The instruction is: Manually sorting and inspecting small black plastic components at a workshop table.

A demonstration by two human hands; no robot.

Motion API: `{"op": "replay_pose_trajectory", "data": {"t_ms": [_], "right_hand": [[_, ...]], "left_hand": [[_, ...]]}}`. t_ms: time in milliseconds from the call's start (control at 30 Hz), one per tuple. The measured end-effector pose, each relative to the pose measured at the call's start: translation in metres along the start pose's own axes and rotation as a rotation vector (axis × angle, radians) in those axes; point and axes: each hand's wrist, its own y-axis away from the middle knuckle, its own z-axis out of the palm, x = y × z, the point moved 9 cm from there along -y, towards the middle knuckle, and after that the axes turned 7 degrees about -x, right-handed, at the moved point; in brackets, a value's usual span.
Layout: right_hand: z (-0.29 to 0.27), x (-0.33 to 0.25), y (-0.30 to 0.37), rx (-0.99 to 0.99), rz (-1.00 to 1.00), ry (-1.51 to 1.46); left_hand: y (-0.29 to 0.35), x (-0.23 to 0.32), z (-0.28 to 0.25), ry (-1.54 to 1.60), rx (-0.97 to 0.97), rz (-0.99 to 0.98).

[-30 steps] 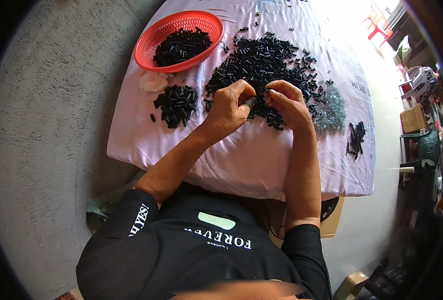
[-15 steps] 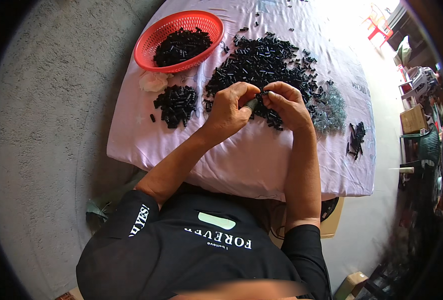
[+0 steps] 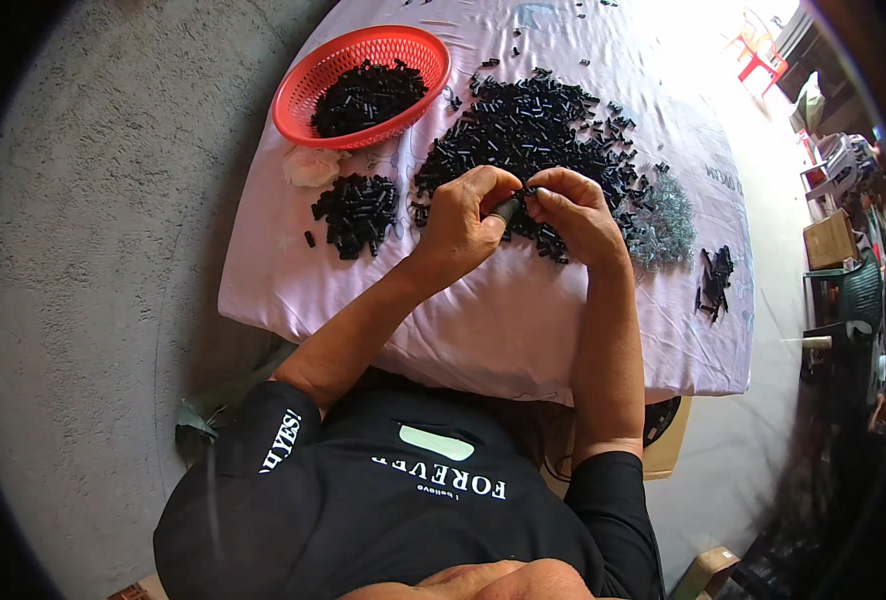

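Observation:
Over the near edge of a large heap of small black plastic pieces [image 3: 523, 125], my two hands meet fingertip to fingertip. My left hand [image 3: 463, 220] is closed in a pinch, with a dark covering [image 3: 504, 211] on one finger. My right hand [image 3: 581, 215] also pinches, its thumb and forefinger pressed together. Between the fingertips is a tiny black plastic piece [image 3: 527, 190], mostly hidden; its exact form is too small to make out. A smaller pile of black pieces [image 3: 358, 215] lies left of my left hand. Right of my right hand is a mound of tiny shiny greyish pieces [image 3: 666, 222].
A red plastic basket [image 3: 293, 105] holding more black pieces stands at the far left of the cloth-covered table [image 3: 483, 340]. Thin black pieces [image 3: 715, 280] lie near the right edge. On the floor at right are a cardboard box [image 3: 828, 240] and a green chair [image 3: 858, 290].
Both hands stay together over the heap, with only slight finger movement. The whole view has shifted a little.

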Motion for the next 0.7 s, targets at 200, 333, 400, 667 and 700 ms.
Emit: {"op": "replay_pose_trajectory", "data": {"t_ms": [200,333,400,667,700], "right_hand": [[0.0,0.001,-0.002,-0.033,-0.021,-0.035],[0.0,0.002,-0.001,0.001,0.011,-0.014],[-0.001,0.002,-0.001,-0.019,-0.006,-0.028],[0.002,0.0,0.0,-0.011,0.004,-0.025],[0.002,0.001,0.0,-0.013,0.006,-0.028]], "left_hand": [[-0.002,0.008,0.0,-0.078,0.039,0.066],[-0.001,0.004,0.0,-0.068,0.029,0.121],[-0.002,0.002,-0.001,-0.062,0.037,0.105],[-0.001,-0.017,0.0,0.135,-0.009,-0.158],[-0.001,-0.017,0.001,0.152,-0.013,-0.158]]}}
